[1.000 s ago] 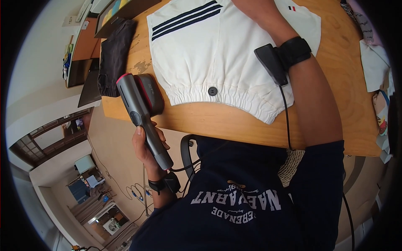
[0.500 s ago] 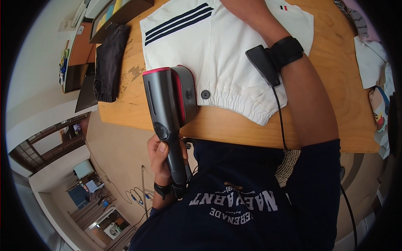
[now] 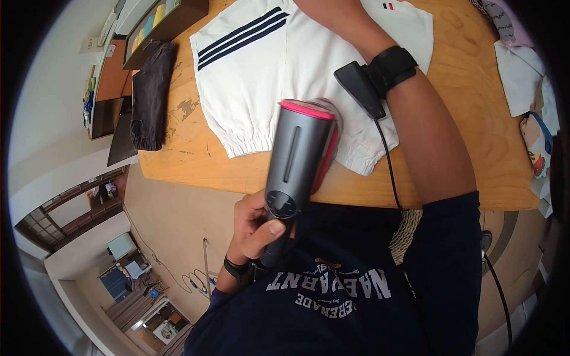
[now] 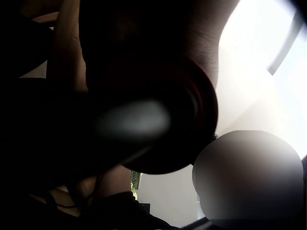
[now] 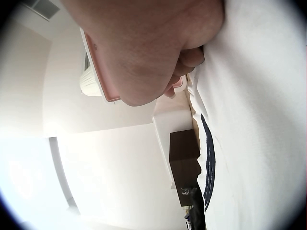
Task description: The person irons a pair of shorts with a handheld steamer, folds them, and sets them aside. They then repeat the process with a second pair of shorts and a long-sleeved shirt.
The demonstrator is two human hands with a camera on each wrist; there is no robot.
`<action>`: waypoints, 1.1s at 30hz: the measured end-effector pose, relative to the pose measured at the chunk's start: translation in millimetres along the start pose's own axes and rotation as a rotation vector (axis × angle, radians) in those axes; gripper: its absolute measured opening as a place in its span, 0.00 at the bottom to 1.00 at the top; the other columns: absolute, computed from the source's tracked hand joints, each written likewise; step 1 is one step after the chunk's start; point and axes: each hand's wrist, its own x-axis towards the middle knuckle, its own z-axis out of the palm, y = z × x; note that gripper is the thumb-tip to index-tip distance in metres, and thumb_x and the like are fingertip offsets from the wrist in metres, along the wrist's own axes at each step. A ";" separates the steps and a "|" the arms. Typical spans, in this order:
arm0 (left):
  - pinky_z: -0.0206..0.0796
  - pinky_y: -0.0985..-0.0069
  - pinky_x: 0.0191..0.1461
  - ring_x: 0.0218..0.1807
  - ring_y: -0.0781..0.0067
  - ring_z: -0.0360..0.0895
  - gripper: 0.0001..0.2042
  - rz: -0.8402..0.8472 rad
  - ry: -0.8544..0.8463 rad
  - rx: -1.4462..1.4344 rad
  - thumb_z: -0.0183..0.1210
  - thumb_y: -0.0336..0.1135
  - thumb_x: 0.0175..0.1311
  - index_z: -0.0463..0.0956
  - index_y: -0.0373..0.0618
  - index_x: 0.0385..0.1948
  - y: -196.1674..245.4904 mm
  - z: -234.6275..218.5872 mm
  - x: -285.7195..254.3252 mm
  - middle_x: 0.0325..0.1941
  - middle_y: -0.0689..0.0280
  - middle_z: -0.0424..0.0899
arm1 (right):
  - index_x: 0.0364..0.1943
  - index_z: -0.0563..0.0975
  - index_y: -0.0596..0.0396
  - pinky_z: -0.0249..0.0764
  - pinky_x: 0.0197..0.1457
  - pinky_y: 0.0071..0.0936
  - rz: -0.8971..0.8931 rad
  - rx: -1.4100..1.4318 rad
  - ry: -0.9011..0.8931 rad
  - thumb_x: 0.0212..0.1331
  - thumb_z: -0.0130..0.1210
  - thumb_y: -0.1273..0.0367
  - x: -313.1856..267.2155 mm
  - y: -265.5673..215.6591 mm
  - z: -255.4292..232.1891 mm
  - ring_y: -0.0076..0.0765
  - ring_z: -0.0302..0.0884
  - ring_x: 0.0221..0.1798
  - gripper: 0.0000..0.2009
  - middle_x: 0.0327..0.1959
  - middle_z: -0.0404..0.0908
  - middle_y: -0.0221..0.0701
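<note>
My left hand (image 3: pixel 258 228) grips the handle of a grey handheld steamer (image 3: pixel 303 148) with a pink rim, thumb by its button panel. The steamer's head hovers at the elastic hem of a white garment (image 3: pixel 249 65) with dark stripes, spread on the wooden table (image 3: pixel 463 142). In the left wrist view the steamer (image 4: pixel 158 124) is a dark shape with a red ring. My right forearm (image 3: pixel 415 124) reaches across the garment and the hand leaves the head view at the top. In the right wrist view my right hand (image 5: pixel 144 48) rests on the white garment (image 5: pixel 259 120); how its fingers lie is unclear.
A folded dark garment (image 3: pixel 148 95) lies at the table's left end, beside a dark shelf (image 3: pixel 160 24). Loose cloths (image 3: pixel 522 71) are piled at the right edge. A cable runs down from the wrist camera (image 3: pixel 359 89). My torso is close to the table's near edge.
My left hand has carried the steamer from the table's left part rightward over the garment's hem, turning its head toward the fabric. The right forearm stays across the garment.
</note>
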 end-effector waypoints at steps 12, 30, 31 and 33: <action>0.71 0.76 0.29 0.25 0.68 0.81 0.22 -0.098 -0.134 0.056 0.66 0.45 0.58 0.78 0.30 0.40 -0.2 12.3 12.2 0.29 0.56 0.82 | 0.28 0.77 0.65 0.76 0.37 0.41 -0.009 -0.009 -0.010 0.60 0.55 0.70 1.3 0.3 0.3 0.60 0.81 0.32 0.10 0.27 0.80 0.54; 0.43 0.73 0.27 0.24 0.80 0.51 0.20 0.013 -0.342 0.184 0.68 0.41 0.62 0.63 0.44 0.22 -24.0 9.2 20.3 0.19 0.72 0.56 | 0.29 0.78 0.62 0.70 0.33 0.26 0.076 0.290 -0.113 0.63 0.55 0.72 8.1 7.5 9.0 0.28 0.76 0.26 0.07 0.23 0.80 0.34; 0.42 0.73 0.27 0.24 0.80 0.51 0.20 0.024 -0.341 0.192 0.67 0.40 0.62 0.63 0.44 0.22 -24.0 9.7 21.1 0.19 0.72 0.56 | 0.30 0.79 0.60 0.68 0.32 0.23 0.100 0.477 -0.113 0.64 0.54 0.73 11.4 13.1 9.3 0.23 0.74 0.26 0.07 0.22 0.79 0.29; 0.42 0.73 0.27 0.23 0.81 0.51 0.19 0.064 -0.342 0.170 0.67 0.39 0.63 0.64 0.43 0.23 -25.6 10.7 21.9 0.19 0.72 0.56 | 0.30 0.79 0.59 0.64 0.29 0.20 0.072 0.437 -0.106 0.64 0.52 0.74 17.2 -1.9 -6.7 0.20 0.69 0.24 0.06 0.21 0.75 0.25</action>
